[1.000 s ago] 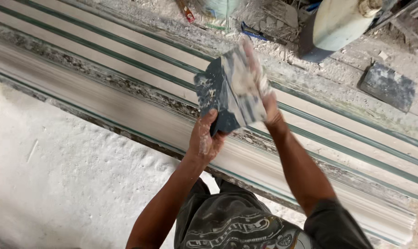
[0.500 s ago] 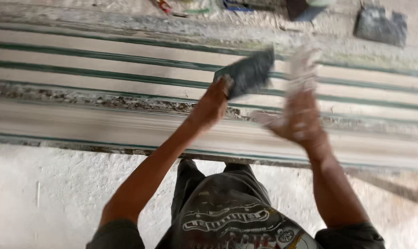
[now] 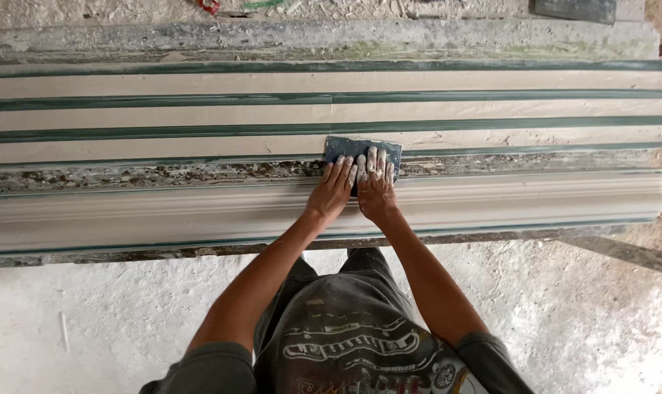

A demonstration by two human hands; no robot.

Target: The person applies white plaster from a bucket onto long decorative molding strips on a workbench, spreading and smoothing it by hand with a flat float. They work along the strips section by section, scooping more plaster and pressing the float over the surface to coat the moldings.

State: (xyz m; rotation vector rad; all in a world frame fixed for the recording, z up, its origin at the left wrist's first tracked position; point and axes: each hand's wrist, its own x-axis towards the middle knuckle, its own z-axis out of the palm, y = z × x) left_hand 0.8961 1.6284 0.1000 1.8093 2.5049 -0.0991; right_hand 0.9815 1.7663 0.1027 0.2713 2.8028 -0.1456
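A dark blue-grey flat scraper plate (image 3: 363, 148) lies pressed on the long moulding form, at the edge of a cream plaster strip (image 3: 199, 147). My left hand (image 3: 333, 191) and my right hand (image 3: 375, 184) rest side by side on the plate's near half, fingers flat and dusted with white plaster. Both palms press down on it. The form (image 3: 126, 211) runs left to right, with green ridges between cream strips and a curved white moulding along its near side.
A crusted, plaster-spattered ledge (image 3: 163, 175) runs along the form just left of my hands. Another dark plate (image 3: 575, 9) lies at the far top right. Below the form is a white dusty floor (image 3: 68, 321). A bar (image 3: 622, 254) slants off at the right.
My hands held the plate up in the air and wiped it; now both have brought it down flat onto the form. The view has swung to look straight at the form.
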